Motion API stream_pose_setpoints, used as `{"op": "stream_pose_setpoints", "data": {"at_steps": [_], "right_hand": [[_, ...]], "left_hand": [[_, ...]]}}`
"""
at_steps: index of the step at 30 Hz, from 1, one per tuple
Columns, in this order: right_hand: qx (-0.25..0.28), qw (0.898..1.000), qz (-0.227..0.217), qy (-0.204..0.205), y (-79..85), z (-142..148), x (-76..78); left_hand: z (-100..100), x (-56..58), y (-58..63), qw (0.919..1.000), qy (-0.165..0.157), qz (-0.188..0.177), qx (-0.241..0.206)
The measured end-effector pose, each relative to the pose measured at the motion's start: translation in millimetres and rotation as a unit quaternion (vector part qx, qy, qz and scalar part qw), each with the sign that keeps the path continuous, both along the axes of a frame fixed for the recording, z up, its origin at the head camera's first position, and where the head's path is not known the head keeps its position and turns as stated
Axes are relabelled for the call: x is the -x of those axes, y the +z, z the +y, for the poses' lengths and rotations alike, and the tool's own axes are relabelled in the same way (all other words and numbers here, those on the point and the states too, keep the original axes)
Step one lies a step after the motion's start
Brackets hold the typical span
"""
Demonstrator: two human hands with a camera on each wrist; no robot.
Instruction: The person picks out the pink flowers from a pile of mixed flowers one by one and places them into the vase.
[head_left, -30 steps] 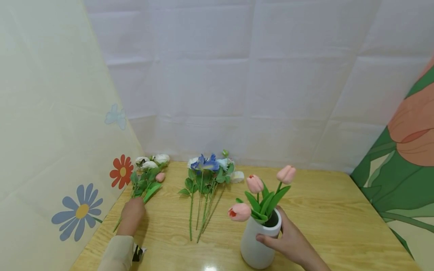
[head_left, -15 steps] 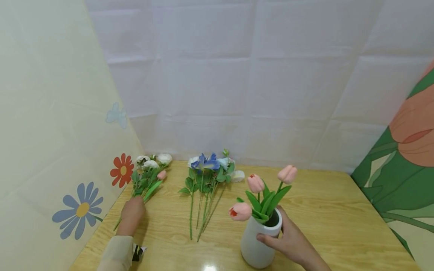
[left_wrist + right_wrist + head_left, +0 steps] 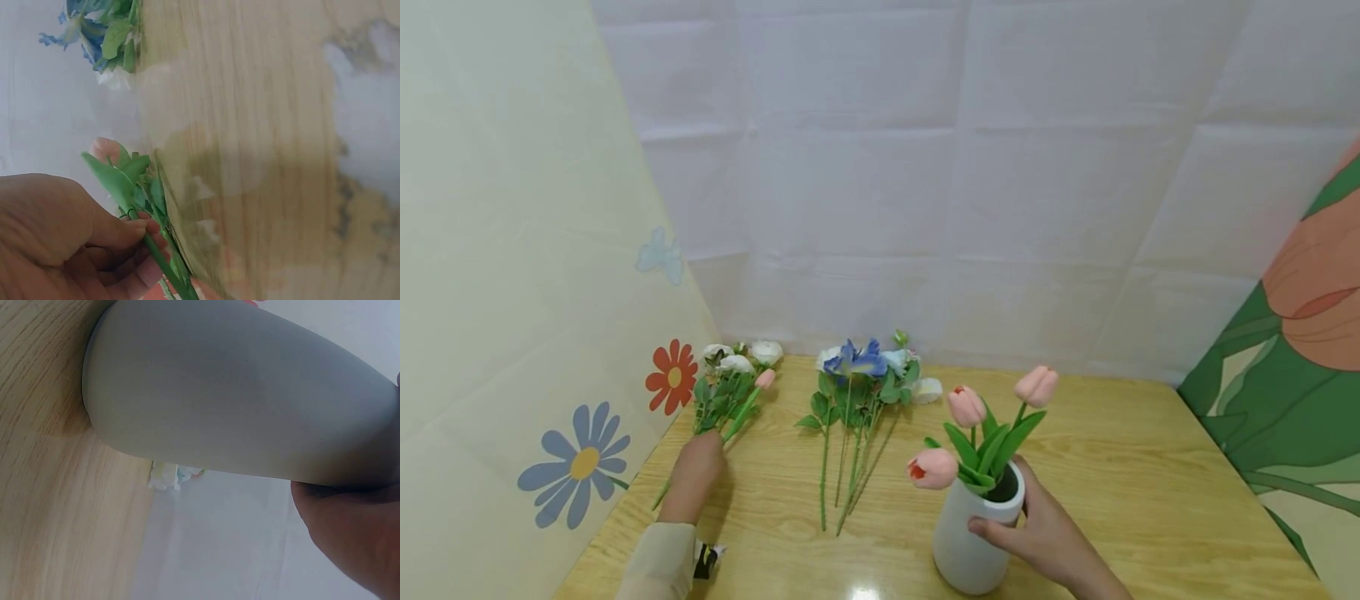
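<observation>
My left hand pinches the green stem of a pink tulip between thumb and fingers. In the left wrist view the tulip's stem and broad leaf show at the fingertips. Beside it lie white flowers with dark green leaves, their stems partly hidden behind the hand. My right hand grips a white vase near its rim, thumb on the front side. The vase stands upright on the table, and several pink tulips lean out of its mouth.
Between the hands lies a row of long-stemmed flowers, a blue one among white and pale ones. A small black-and-white object is beside the left sleeve. The wooden table meets a white cloth backdrop behind and printed cloths at both sides.
The pink tulip at my left hand has shifted slightly up and to the right, its leaf turning more upright. My right hand and the vase stay in place.
</observation>
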State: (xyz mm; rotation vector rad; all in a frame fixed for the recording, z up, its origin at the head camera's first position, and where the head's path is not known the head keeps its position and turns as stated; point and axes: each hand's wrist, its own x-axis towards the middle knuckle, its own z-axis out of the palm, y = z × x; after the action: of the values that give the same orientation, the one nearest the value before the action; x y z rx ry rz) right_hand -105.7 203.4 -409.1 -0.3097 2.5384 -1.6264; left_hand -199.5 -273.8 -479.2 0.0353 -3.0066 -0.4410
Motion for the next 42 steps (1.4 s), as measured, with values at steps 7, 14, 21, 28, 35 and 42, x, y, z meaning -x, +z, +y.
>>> {"op": "stream_pose_setpoints", "data": {"at_steps": [7,14,21,28,35,42], "right_hand": [[0.0,1.0,-0.003,-0.003,-0.2,0.0,-0.5],[0.002,1.0,-0.004,-0.006,-0.6,0.1,-0.8],[-0.004,1.0,0.007,-0.004,-0.6,0.9,-0.5],[-0.006,1.0,0.01,-0.005,-0.1,0.7,0.4],[-0.001,1.0,0.002,-0.001,-0.5,0.9,0.7],[-0.001,1.0,0.001,0.0,-1.1,0.1,0.5]], "left_hand": [[3.8,4.0,5.5,0.9999,-0.012,-0.012,0.004],[7.3,5.3,11.0,0.9998,-0.009,0.002,-0.016],[12.5,8.2,16.7,0.9993,0.005,-0.001,-0.038],[18.6,8.9,23.9,0.9974,0.023,-0.018,-0.066],[23.1,5.2,31.4,0.995,0.031,-0.019,-0.093],[27.3,3.5,37.9,0.9931,0.037,-0.015,-0.111]]}}
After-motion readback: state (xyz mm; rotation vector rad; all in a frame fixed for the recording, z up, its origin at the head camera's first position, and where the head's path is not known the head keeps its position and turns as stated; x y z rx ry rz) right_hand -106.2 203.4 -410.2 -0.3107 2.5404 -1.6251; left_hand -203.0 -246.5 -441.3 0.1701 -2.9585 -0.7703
